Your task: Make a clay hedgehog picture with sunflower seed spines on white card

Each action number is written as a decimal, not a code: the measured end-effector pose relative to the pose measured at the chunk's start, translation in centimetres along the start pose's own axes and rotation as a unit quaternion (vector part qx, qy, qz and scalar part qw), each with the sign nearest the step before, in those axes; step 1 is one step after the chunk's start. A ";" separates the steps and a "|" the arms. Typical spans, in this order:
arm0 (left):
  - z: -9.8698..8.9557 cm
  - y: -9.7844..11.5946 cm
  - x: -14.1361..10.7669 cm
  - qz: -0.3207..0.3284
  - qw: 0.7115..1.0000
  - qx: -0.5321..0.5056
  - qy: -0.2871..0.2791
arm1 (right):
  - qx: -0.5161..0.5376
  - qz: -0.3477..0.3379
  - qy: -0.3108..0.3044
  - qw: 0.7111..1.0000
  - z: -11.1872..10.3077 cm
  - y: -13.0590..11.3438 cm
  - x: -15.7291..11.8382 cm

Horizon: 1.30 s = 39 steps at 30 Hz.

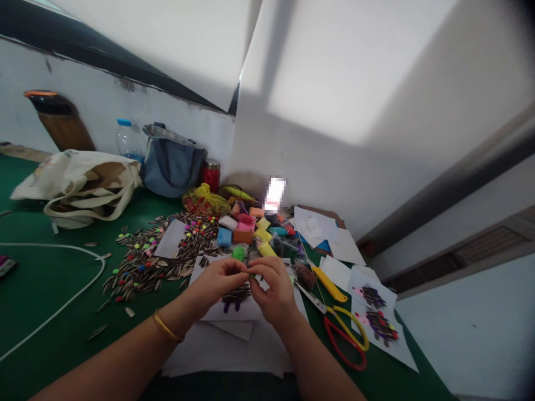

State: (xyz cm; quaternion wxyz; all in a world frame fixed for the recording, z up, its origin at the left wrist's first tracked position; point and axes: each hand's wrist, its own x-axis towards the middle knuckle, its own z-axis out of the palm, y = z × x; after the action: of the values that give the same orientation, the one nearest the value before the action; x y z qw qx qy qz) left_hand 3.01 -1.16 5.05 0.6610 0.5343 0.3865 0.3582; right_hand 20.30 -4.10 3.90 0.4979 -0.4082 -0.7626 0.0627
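Above a stack of white paper (234,351), my left hand (215,283) and my right hand (275,289) meet fingertip to fingertip. Both are closed in a pinch around a small green bit (252,275) that looks like modelling clay; the fingers hide most of it. Beneath them lies a seed picture (236,293), made of striped sunflower seeds with purple legs and partly covered by my hands. Just beyond sits a green clay lump (239,254). To the left spreads a pile of sunflower seeds (142,275) mixed with small coloured balls.
Coloured clay packs (246,225) are heaped at the back. Scissors (345,334) and a yellow cutter (330,283) lie right, near seed pictures on paper (380,326). Bags (171,164), a bottle (127,139) and a lit phone (275,195) stand along the wall. A white cable (71,309) curves left.
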 end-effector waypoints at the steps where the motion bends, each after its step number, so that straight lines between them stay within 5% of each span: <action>1: 0.0 0.0 0.0 0.000 1.000 0.003 -0.004 | 0.001 0.000 -0.001 1.000 0.0 0.0 0.0; 9: 0.6 0.3 -0.2 0.074 0.989 0.129 0.015 | 0.026 0.023 -0.002 0.999 0.1 -0.3 -0.2; 13: 0.3 0.0 0.0 0.145 0.975 0.151 0.074 | 0.097 0.139 0.020 0.985 0.2 0.3 -0.1; 16: 0.1 0.0 0.2 0.096 0.989 0.082 0.073 | 0.129 0.207 0.004 0.970 -0.1 0.7 0.0; 25: 0.5 -0.2 0.4 0.038 0.996 -0.026 0.080 | 0.128 0.228 0.023 0.965 0.2 0.5 -0.2; 39: 0.5 -0.9 0.9 0.021 0.996 -0.029 0.080 | 0.117 0.256 0.002 0.959 0.8 0.7 -0.5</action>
State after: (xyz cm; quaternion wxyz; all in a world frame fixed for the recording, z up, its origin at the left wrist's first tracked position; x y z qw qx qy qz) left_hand 3.87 -0.76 4.14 0.6358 0.4920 0.4165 0.4246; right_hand 20.12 -3.77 2.85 0.5111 -0.5291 -0.6186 0.2760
